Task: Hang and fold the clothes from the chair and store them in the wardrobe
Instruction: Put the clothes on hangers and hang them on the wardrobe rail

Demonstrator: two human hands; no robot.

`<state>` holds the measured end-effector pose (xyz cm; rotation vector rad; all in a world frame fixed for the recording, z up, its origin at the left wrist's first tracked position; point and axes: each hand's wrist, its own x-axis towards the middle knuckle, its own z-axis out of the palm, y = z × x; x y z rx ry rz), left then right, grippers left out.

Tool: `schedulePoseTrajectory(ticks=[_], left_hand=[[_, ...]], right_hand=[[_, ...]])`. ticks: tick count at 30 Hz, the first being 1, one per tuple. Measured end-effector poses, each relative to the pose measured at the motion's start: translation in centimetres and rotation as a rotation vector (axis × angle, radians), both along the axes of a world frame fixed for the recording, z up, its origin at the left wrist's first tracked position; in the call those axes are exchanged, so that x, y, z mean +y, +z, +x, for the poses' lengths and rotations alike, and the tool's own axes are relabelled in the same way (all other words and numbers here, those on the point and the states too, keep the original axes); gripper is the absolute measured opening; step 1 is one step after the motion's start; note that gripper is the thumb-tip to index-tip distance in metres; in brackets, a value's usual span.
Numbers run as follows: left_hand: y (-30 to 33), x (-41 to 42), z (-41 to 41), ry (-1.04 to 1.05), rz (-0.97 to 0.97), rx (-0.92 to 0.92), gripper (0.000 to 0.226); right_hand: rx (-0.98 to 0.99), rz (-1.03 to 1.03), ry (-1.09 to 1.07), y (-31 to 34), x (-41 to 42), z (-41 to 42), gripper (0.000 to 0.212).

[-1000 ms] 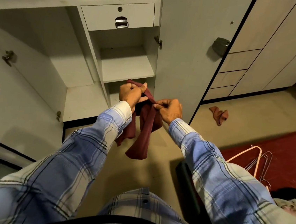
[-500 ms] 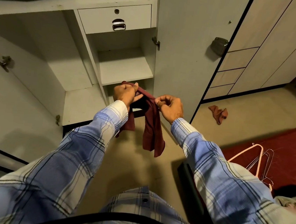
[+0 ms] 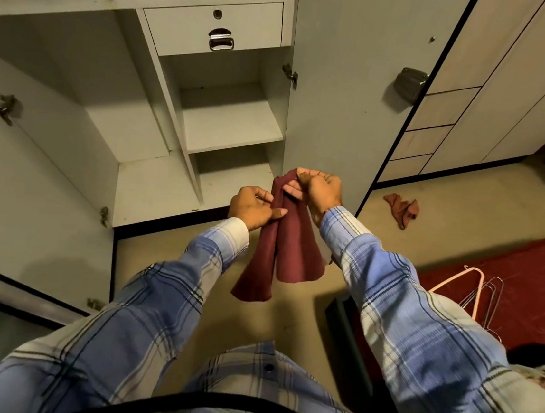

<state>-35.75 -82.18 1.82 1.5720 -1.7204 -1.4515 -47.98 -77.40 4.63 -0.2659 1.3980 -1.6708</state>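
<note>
Head view. I watched the two hands work a narrow maroon knit cloth [image 3: 281, 241] in mid-air in front of the open grey laminate wardrobe [image 3: 226, 117], above the bare floor. The right hand [image 3: 320, 191] pinched the cloth's upper end, fingers curled over the bunched top, so that the rest hung free in two long lobes; I judged this hold to let gravity straighten the fabric for folding. The left hand [image 3: 254, 207] gripped the cloth lower down on its left edge, thumb pressed flat across the front and fingers curled behind, apparently to align the hanging layers. The cloth touched neither shelf nor floor.

A second crumpled rust-red cloth [image 3: 402, 210] lay on the floor just beside the wardrobe door's foot. A pink plastic hanger [image 3: 458, 281] and thin wire hangers [image 3: 486, 302] rested on the dark red carpet [image 3: 543, 268] at right.

Compared with half a second earlier, the right hand had risen above the left, the left hand had slid down the fabric, and the cloth hung longer and flatter, less draped between the hands.
</note>
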Motion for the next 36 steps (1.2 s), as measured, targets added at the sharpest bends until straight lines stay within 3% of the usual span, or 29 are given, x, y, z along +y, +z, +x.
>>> schedulePoseTrajectory(ticks=[4, 8, 11, 12, 17, 19, 23, 27, 30, 34, 36], left_hand=[[-0.7, -0.2, 0.1, -0.032, -0.177, -0.132, 0.025], [-0.8, -1.1, 0.9, 0.005, -0.295, -0.118, 0.024], [-0.1, -1.7, 1.2, 0.035, -0.506, -0.091, 0.020], [0.4, -1.8, 1.2, 0.013, -0.559, -0.078, 0.016], [1.8, -2.7, 0.3, -0.190, -0.610, -0.093, 0.008], [2.1, -3.1, 0.4, -0.211, -0.592, -0.063, 0.006], [2.7, -3.9, 1.3, -0.304, -0.498, -0.034, 0.005], [1.3, -4.4, 3.1, -0.368, -0.275, -0.016, 0.028], [-0.6, -3.9, 4.3, -0.529, -0.158, -0.121, 0.021], [-1.8, -4.0, 5.1, -0.453, -0.262, -0.175, 0.026], [-1.3, -4.4, 5.2, -0.343, -0.302, -0.066, 0.016]], right_hand=[[-0.022, -0.049, -0.031, 0.7, -0.3, -0.2, 0.020], [0.043, 0.055, -0.138, 0.0, -0.6, -1.1, 0.018], [0.620, 0.331, -0.114, -1.2, -0.5, -1.7, 0.008], [0.788, 0.332, -0.069, -1.2, -0.3, -1.7, 0.008], [1.039, 0.062, 0.473, -0.9, -0.2, -1.1, 0.043], [1.043, 0.079, 0.547, -1.3, -0.7, -0.8, 0.039], [0.997, 0.092, 0.431, -1.6, -1.5, -0.6, 0.009], [0.874, 0.056, 0.292, -1.5, -1.7, -0.4, 0.008], [0.765, 0.014, 0.198, -1.6, -2.3, -0.5, 0.017], [0.777, 0.033, 0.157, -1.3, -2.3, -1.4, 0.016], [0.881, 0.143, 0.208, -1.5, -1.8, -2.1, 0.012]])
